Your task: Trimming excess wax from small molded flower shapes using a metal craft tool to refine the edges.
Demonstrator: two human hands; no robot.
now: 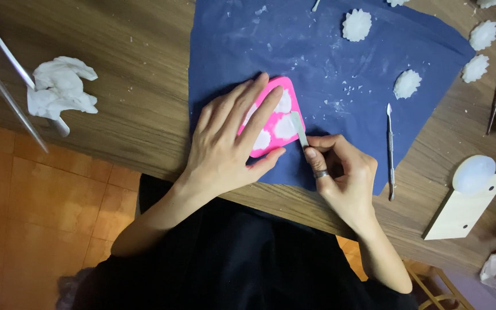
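A pink mould [283, 123] with white filled cavities lies on a dark blue sheet [322, 69] on the wooden table. My left hand [231, 138] rests flat on the mould, fingers spread, pressing it down. My right hand [340, 169], with a ring on one finger, pinches a small flat metal blade [299, 127] whose tip rests on the mould's right edge.
Several white flower-shaped casts [356, 24] lie on the sheet and table at the upper right. A thin metal tool [390, 149] lies right of my right hand. A lump of white clay [61, 86] sits at the left, a white round piece [473, 173] on a card at the right.
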